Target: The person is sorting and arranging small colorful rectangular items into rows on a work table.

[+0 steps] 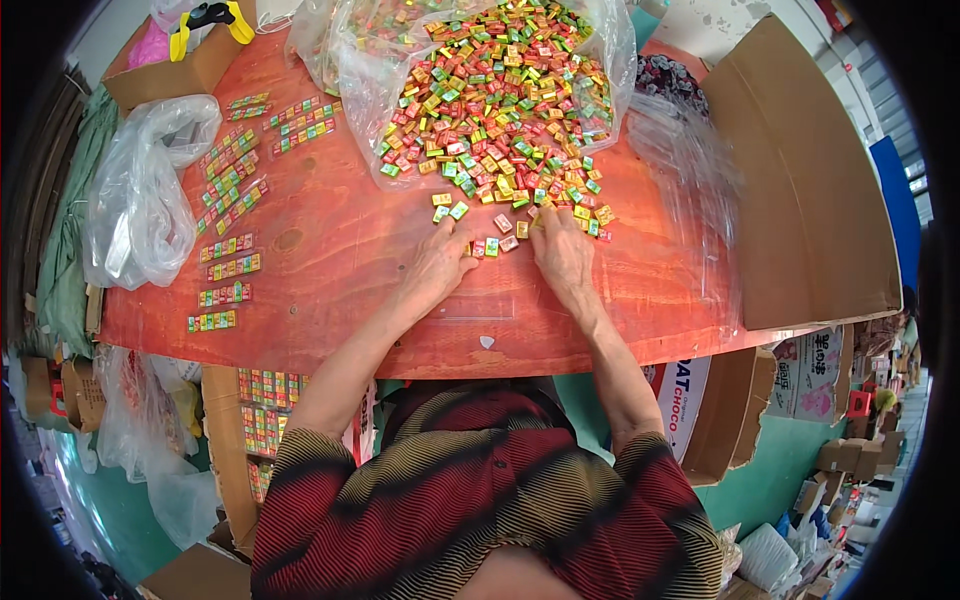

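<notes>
On the red wooden bench (335, 265), small multicoloured rectangular blocks (520, 110) mostly lie heaped; neat rows (235, 266) look done. Left hand (437, 262) and right hand (562, 250), half-curled, reach loose pieces (491, 247); grip unclear.

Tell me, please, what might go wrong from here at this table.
The pile spreads right down to the right hand, so loose pieces could slide toward the left hand and mix with the few lying between the hands.

The clear tray lies between the forearms near the front edge of the table; an arm might knock it.

The lowest packed row also sits near that edge and could be nudged off.
</notes>
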The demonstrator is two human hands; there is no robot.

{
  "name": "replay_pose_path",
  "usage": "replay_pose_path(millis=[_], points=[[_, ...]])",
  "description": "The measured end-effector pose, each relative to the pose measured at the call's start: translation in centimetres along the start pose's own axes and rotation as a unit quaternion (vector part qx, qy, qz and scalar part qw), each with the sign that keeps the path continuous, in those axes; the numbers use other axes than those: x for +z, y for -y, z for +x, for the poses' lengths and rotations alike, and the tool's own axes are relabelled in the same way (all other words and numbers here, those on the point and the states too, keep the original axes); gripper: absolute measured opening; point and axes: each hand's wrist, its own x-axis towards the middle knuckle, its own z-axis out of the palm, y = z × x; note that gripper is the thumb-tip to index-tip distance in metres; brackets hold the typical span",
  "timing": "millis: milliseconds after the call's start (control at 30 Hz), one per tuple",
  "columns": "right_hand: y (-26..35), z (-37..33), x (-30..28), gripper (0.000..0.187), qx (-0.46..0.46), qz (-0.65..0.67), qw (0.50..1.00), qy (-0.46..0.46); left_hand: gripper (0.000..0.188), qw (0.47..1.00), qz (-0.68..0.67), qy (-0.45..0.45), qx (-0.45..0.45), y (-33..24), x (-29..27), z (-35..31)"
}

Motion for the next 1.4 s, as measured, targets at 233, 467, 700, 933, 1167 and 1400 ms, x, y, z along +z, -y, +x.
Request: replay_pose_path(millis=[233,467,700,933,1167,1400], points=[[2.1,-1.5,-0.2,0.023,0.0,-0.008,0.999,0.036,0.035,1.0,-0.004,0.015,0.004,0.3,-0.2,0.0],[2.3,-1.9,0.9,0.023,-0.023,-0.003,0.998,0.058,0.038,1.0,0.003,0.003,0.022,-0.9,-0.1,0.4],[2.4,-2.4,0.3,0.029,-0.059,0.099,0.99,0.08,0.031,0.999,0.028,-0.019,0.029,-0.6,1.0,0.0],[0.2,0.0,0.4,0.018,-0.03,0.025,0.997,0.061,0.029,0.999,0.022,-0.022,0.019,-0.9,1.1,0.0],[-0.6,-1.3,-0.1,0.015,-0.013,-0.035,0.996,0.086,0.029,0.999,0.009,-0.029,0.021,-0.4,0.6,-0.2],[0.2,-1.8,0.9,0.025,-0.081,0.041,0.993,0.074,0.044,1.0,0.006,-0.022,0.012,-0.8,0.4,0.0]])
